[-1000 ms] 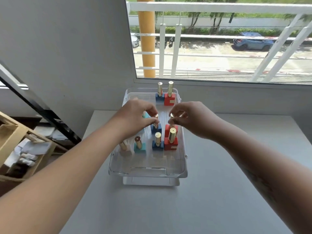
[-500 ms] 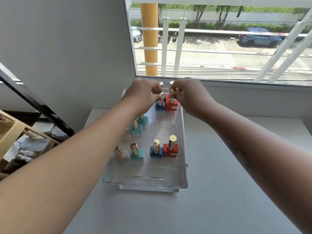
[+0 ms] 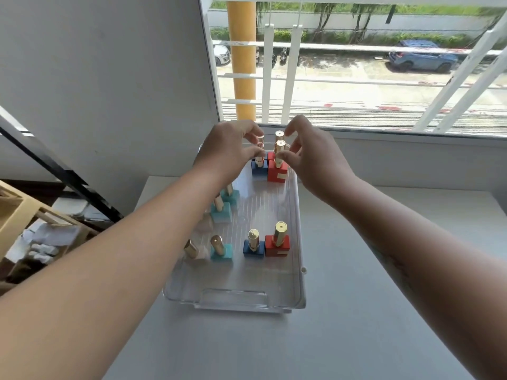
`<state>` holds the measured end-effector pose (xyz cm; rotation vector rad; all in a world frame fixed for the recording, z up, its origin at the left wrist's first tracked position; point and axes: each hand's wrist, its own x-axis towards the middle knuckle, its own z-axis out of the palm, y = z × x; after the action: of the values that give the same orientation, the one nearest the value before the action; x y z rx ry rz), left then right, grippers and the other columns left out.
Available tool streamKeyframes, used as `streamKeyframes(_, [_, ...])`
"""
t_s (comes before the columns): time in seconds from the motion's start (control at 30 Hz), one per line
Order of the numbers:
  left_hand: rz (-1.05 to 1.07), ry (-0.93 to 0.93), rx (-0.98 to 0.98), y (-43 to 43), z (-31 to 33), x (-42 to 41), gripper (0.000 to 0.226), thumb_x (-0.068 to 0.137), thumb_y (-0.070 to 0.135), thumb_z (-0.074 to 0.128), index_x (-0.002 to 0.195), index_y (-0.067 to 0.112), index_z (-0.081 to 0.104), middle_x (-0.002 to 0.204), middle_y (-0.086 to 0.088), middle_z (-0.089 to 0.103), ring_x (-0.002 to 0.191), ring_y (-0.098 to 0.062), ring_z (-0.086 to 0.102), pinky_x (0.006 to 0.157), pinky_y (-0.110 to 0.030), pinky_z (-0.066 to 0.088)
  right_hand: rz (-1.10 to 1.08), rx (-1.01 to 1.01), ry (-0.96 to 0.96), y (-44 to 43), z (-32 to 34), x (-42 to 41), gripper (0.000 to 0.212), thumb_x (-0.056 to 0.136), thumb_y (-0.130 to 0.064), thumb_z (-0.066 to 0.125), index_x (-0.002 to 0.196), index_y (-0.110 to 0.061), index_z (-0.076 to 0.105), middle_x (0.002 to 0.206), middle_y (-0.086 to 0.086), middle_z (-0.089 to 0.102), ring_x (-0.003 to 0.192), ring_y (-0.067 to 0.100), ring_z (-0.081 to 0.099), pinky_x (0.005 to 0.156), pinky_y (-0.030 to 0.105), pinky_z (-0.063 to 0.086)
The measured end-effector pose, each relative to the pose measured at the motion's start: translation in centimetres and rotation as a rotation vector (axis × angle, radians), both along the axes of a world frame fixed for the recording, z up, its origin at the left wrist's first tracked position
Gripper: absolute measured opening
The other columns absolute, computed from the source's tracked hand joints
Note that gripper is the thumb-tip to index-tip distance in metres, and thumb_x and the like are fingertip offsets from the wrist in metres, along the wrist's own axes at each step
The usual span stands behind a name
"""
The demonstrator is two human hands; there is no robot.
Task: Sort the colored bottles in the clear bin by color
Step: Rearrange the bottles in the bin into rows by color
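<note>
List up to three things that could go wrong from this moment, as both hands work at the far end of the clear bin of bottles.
1. The left hand and right hand sit close together over the far blue bottle and far red bottle; a bump could topple either.
2. The left forearm passes just above the teal bottles and might knock them over.
3. The clear bin is light and may slide.

A white table [image 3: 356, 338] stands against a grey wall [image 3: 109, 78] beneath a sunlit window [image 3: 356, 64] with white railings [image 3: 290, 69].
</note>
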<state>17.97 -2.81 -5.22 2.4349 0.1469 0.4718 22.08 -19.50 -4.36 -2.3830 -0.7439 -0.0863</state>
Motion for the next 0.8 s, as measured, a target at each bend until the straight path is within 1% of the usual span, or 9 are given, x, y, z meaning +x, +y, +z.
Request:
streamKeyframes(0.13, [-0.018, -0.044, 0.038, 0.1, 1.0, -1.0, 0.021, 0.08, 0.024, 0.078, 0.099, 0.021, 0.071, 0.087, 0.011, 0.065, 0.068, 0.012, 0.046, 0.06, -0.008, 0.031, -0.003, 0.028, 0.047, -1.4, 0.7, -1.4, 0.017, 0.09, -0.026, 0.064, 0.104, -0.021, 0.055, 0.086, -0.004, 0.06, 0.074, 0.012, 0.058, 0.064, 0.026, 0.047])
streamKeyframes(0.27, [-0.094, -0.027, 0.039, 0.0, 2.4, -4.0, 0.01, 0.081, 0.031, 0.075, 0.088, 0.024, 0.071, 0.079, 0.021, 0.059, 0.072, 0.022, 0.047, 0.057, -0.006, 0.033, 0.03, 0.037, 0.131, -3.2, 1.3, -3.6, 0.013, 0.089, -0.037, 0.061, 0.093, -0.024, 0.065, 0.088, -0.006, 0.067, 0.077, 0.005, 0.06, 0.063, 0.019, 0.045])
streamKeyframes(0.37, [-0.195, 0.072, 0.031, -0.3, 3.1, -7.0, 0.02, 0.072, 0.05, 0.073, 0.082, 0.033, 0.069, 0.077, 0.027, 0.054, 0.076, 0.021, 0.046, 0.059, -0.016, 0.033, 0.109, 0.062, 0.236, -4.4, 1.8, -5.8, 0.031, 0.084, -0.054, 0.056, 0.09, -0.026, 0.067, 0.086, -0.008, 0.069, 0.079, 0.005, 0.062, 0.064, 0.018, 0.046])
streamKeyframes(0.47, [-0.299, 0.211, 0.052, -0.2, 3.2, -9.4, 0.042, 0.06, 0.063, 0.071, 0.089, 0.032, 0.072, 0.082, 0.026, 0.058, 0.086, 0.023, 0.042, 0.062, -0.011, 0.033, 0.172, 0.035, 0.296, -5.0, 2.0, -8.0, 0.052, 0.067, -0.07, 0.052, 0.096, -0.03, 0.067, 0.086, -0.012, 0.067, 0.079, 0.001, 0.062, 0.06, 0.011, 0.047])
streamKeyframes(0.53, [-0.325, 0.329, 0.053, -0.1, 2.8, -10.5, 0.05, 0.056, 0.063, 0.075, 0.097, 0.034, 0.07, 0.091, 0.021, 0.061, 0.093, 0.015, 0.042, 0.065, -0.015, 0.034, 0.182, -0.029, 0.271, -5.2, 1.8, -9.1, 0.053, 0.061, -0.067, 0.059, 0.099, -0.03, 0.067, 0.081, -0.014, 0.064, 0.076, 0.001, 0.06, 0.061, 0.009, 0.046])
streamKeyframes(0.6, [-0.344, 0.375, 0.059, -0.2, 2.3, -11.4, 0.047, 0.058, 0.055, 0.081, 0.099, 0.034, 0.069, 0.092, 0.021, 0.061, 0.097, 0.013, 0.039, 0.068, -0.016, 0.034, 0.173, -0.075, 0.24, -5.2, 1.3, -9.8, 0.042, 0.068, -0.054, 0.07, 0.102, -0.029, 0.067, 0.078, -0.015, 0.062, 0.076, 0.002, 0.059, 0.063, 0.012, 0.044])
streamKeyframes(0.67, [-0.354, 0.357, 0.065, -0.7, 1.8, -11.9, 0.036, 0.065, 0.045, 0.083, 0.097, 0.033, 0.07, 0.087, 0.025, 0.058, 0.099, 0.009, 0.039, 0.072, -0.015, 0.035, 0.151, -0.085, 0.201, -5.0, 0.7, -10.3, 0.032, 0.074, -0.039, 0.075, 0.103, -0.026, 0.068, 0.077, -0.016, 0.06, 0.076, 0.006, 0.058, 0.066, 0.02, 0.045])
streamKeyframes(0.73, [-0.359, 0.336, 0.055, -1.1, 1.4, -12.1, 0.027, 0.073, 0.037, 0.08, 0.097, 0.03, 0.071, 0.086, 0.026, 0.058, 0.104, 0.002, 0.035, 0.077, -0.02, 0.035, 0.128, -0.073, 0.168, -4.7, 0.1, -10.7, 0.026, 0.078, -0.034, 0.074, 0.101, -0.022, 0.069, 0.076, -0.016, 0.058, 0.073, 0.005, 0.056, 0.064, 0.019, 0.042])
streamKeyframes(0.8, [-0.352, 0.314, 0.05, -1.4, 1.0, -12.1, 0.023, 0.077, 0.034, 0.078, 0.098, 0.027, 0.071, 0.085, 0.025, 0.061, 0.101, 0.003, 0.032, 0.073, -0.015, 0.032, 0.114, -0.061, 0.145, -4.5, -0.3, -10.9, 0.023, 0.081, -0.031, 0.072, 0.1, -0.02, 0.069, 0.076, -0.016, 0.056, 0.07, 0.002, 0.053, 0.061, 0.018, 0.04])
